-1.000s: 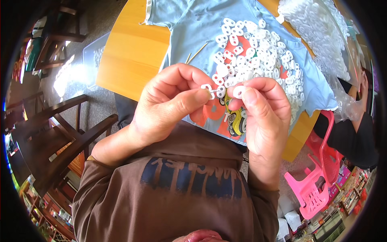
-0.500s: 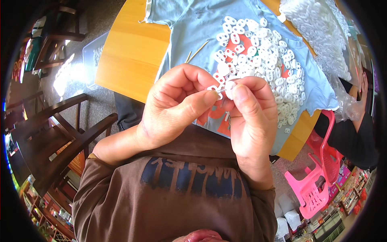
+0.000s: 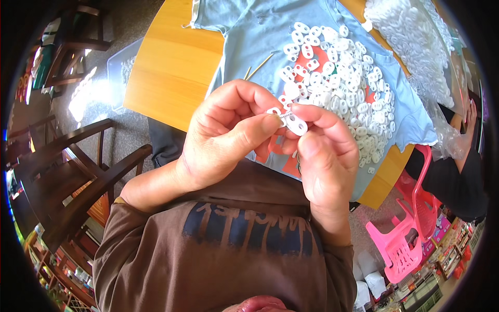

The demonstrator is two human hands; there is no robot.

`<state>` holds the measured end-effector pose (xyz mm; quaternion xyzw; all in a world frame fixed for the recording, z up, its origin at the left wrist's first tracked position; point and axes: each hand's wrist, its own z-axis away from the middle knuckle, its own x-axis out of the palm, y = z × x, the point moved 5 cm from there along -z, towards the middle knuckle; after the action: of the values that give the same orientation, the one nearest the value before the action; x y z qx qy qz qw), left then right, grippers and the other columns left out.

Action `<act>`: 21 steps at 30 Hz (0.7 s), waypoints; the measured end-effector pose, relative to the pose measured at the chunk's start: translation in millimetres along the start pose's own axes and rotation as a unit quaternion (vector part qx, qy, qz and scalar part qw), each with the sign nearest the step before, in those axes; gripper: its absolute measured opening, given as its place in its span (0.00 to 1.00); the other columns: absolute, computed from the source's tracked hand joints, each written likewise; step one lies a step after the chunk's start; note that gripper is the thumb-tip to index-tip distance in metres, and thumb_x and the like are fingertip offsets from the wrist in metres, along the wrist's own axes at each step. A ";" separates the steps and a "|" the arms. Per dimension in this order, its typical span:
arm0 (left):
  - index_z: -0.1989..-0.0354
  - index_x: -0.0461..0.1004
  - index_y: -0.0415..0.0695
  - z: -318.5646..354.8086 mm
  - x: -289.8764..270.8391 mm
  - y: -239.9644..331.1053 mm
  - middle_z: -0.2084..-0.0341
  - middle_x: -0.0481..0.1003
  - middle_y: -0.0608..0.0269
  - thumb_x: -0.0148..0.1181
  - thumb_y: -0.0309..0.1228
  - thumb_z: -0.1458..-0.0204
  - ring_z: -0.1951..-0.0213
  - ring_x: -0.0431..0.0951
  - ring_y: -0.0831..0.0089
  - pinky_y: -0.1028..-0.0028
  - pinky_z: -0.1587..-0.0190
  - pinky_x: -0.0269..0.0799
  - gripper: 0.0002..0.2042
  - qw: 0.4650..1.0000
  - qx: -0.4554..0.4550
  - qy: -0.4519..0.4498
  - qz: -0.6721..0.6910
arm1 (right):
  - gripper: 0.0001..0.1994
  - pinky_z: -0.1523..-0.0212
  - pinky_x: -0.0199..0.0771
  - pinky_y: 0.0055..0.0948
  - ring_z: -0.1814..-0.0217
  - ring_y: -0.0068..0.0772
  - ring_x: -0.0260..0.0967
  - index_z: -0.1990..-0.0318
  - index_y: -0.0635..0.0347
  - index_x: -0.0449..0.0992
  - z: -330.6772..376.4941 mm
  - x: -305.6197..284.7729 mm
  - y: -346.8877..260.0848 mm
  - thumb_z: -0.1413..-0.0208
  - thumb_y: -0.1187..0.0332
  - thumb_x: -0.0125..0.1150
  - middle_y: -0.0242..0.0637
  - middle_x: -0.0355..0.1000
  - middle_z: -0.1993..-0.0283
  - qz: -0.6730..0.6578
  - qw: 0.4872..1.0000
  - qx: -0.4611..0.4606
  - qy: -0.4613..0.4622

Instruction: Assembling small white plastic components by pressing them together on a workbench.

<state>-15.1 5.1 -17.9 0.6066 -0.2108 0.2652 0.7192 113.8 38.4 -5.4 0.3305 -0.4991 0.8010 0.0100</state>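
In front of my chest, my left hand point(image 3: 223, 132) pinches a small white plastic piece point(image 3: 274, 111) between thumb and forefinger. A short silvery ribbed or beaded strand shows at its fingertips, partly covered. Against it lies a white oval piece with two holes point(image 3: 296, 125), at the fingertips of my right hand point(image 3: 327, 151). My right forefinger touches its upper edge and the thumb is just below; whether the thumb presses on it I cannot tell. Beyond both hands, a heap of similar white two-holed pieces point(image 3: 358, 96) lies on a light blue T-shirt point(image 3: 244, 54) spread over the table.
The wooden table point(image 3: 171, 67) carries thin yellowish sticks point(image 3: 260, 66) on the shirt and a big clear bag of white pieces point(image 3: 410, 47) at the far right. Another person's arm point(image 3: 467, 135) is at the right edge. A pink plastic chair point(image 3: 400, 244) and dark wooden chairs point(image 3: 99, 177) stand around.
My right thumb has moved down and away from the fingertips, and the white oval piece has turned so that its two holes show. My left hand has stayed nearly still.
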 end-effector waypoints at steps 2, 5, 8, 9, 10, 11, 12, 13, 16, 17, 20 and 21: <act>0.63 0.66 0.37 -0.2 0.5 0.4 0.72 0.72 0.61 0.53 0.22 0.48 0.75 0.71 0.82 0.83 0.75 0.67 0.06 1.000 -0.001 0.002 0.001 | 0.10 0.67 0.63 0.15 0.68 0.15 0.63 0.55 0.67 0.69 0.7 0.8 -1.4 0.44 0.75 0.51 0.33 0.69 0.62 0.025 0.998 -0.045 -0.018; 0.63 0.66 0.37 0.2 0.8 -0.5 0.72 0.73 0.61 0.53 0.23 0.47 0.75 0.71 0.82 0.84 0.74 0.67 0.05 1.000 -0.012 -0.010 -0.003 | 0.09 0.64 0.65 0.16 0.64 0.17 0.64 0.55 0.67 0.69 0.3 -6.0 -0.9 0.44 0.76 0.51 0.35 0.69 0.59 0.073 0.994 -0.075 -0.041; 0.63 0.66 0.38 0.0 2.8 -1.5 0.72 0.73 0.62 0.53 0.24 0.47 0.74 0.70 0.83 0.84 0.73 0.66 0.06 1.000 -0.017 -0.015 -0.001 | 0.09 0.62 0.67 0.16 0.63 0.18 0.66 0.55 0.67 0.69 -3.4 -4.0 -3.4 0.43 0.75 0.50 0.35 0.69 0.60 0.086 0.991 -0.102 0.015; 0.63 0.66 0.38 0.1 2.5 -1.5 0.72 0.73 0.62 0.53 0.24 0.47 0.74 0.70 0.83 0.84 0.73 0.66 0.06 1.000 -0.018 -0.014 0.000 | 0.10 0.62 0.68 0.16 0.62 0.18 0.67 0.56 0.67 0.70 -3.5 -4.3 -3.2 0.43 0.73 0.50 0.35 0.70 0.61 0.056 0.994 -0.089 -0.002; 0.63 0.67 0.38 1.0 3.9 -1.8 0.72 0.73 0.62 0.53 0.24 0.47 0.74 0.70 0.84 0.84 0.73 0.66 0.06 0.999 -0.026 -0.019 -0.012 | 0.10 0.62 0.68 0.16 0.62 0.18 0.67 0.56 0.67 0.70 -1.6 -5.9 -5.1 0.43 0.73 0.50 0.35 0.70 0.61 0.056 0.994 -0.091 -0.003; 0.63 0.67 0.38 2.0 5.1 -2.2 0.72 0.73 0.63 0.53 0.24 0.47 0.73 0.69 0.84 0.84 0.73 0.66 0.06 0.999 -0.034 -0.024 -0.023 | 0.10 0.63 0.69 0.16 0.64 0.17 0.66 0.56 0.67 0.71 0.4 -8.8 -6.5 0.43 0.73 0.51 0.35 0.70 0.61 0.087 0.992 -0.089 0.011; 0.63 0.67 0.38 2.9 6.5 -1.7 0.72 0.73 0.63 0.53 0.24 0.47 0.73 0.69 0.84 0.84 0.73 0.66 0.06 0.999 -0.033 -0.025 -0.024 | 0.10 0.65 0.69 0.17 0.65 0.16 0.66 0.56 0.67 0.71 1.8 -11.0 -7.4 0.43 0.72 0.51 0.34 0.70 0.62 0.118 0.989 -0.088 0.025; 0.63 0.67 0.39 2.4 6.9 -2.4 0.72 0.73 0.64 0.53 0.24 0.47 0.73 0.69 0.85 0.84 0.73 0.66 0.06 0.999 -0.037 -0.019 -0.028 | 0.10 0.65 0.69 0.17 0.65 0.16 0.66 0.56 0.67 0.71 1.0 -12.2 -7.4 0.43 0.72 0.51 0.34 0.70 0.62 0.118 0.989 -0.087 0.025; 0.63 0.66 0.38 0.4 5.4 -5.5 0.73 0.73 0.62 0.52 0.22 0.48 0.76 0.70 0.82 0.83 0.74 0.66 0.05 0.998 -0.053 -0.006 -0.036 | 0.10 0.65 0.69 0.17 0.66 0.15 0.65 0.57 0.67 0.73 -0.7 -13.1 -8.6 0.43 0.71 0.52 0.33 0.70 0.62 0.134 0.985 -0.108 0.022; 0.64 0.66 0.37 0.4 4.4 -7.3 0.74 0.73 0.60 0.50 0.20 0.49 0.78 0.71 0.78 0.81 0.75 0.66 0.05 0.997 -0.065 0.001 -0.040 | 0.10 0.65 0.68 0.16 0.66 0.15 0.64 0.57 0.67 0.73 -1.1 -12.7 -8.3 0.43 0.72 0.52 0.32 0.70 0.63 0.140 0.984 -0.111 0.022; 0.64 0.66 0.38 0.7 5.6 -7.9 0.74 0.73 0.60 0.50 0.20 0.49 0.77 0.72 0.78 0.81 0.75 0.67 0.04 0.996 -0.074 0.010 -0.049 | 0.10 0.66 0.64 0.14 0.67 0.14 0.63 0.57 0.68 0.73 -2.2 -14.1 -7.3 0.43 0.72 0.52 0.31 0.69 0.64 0.154 0.981 -0.120 0.019; 0.64 0.66 0.38 0.7 6.4 -7.5 0.74 0.73 0.60 0.50 0.20 0.49 0.77 0.72 0.78 0.81 0.75 0.67 0.04 0.996 -0.074 0.011 -0.049 | 0.10 0.67 0.62 0.13 0.67 0.13 0.61 0.56 0.68 0.73 -2.3 -14.6 -7.4 0.43 0.73 0.52 0.30 0.68 0.65 0.164 0.978 -0.126 0.015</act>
<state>-5.3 4.3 -19.6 0.5585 -0.1924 0.2200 0.7763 126.6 48.6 -8.1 0.2281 -0.6434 0.7272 -0.0719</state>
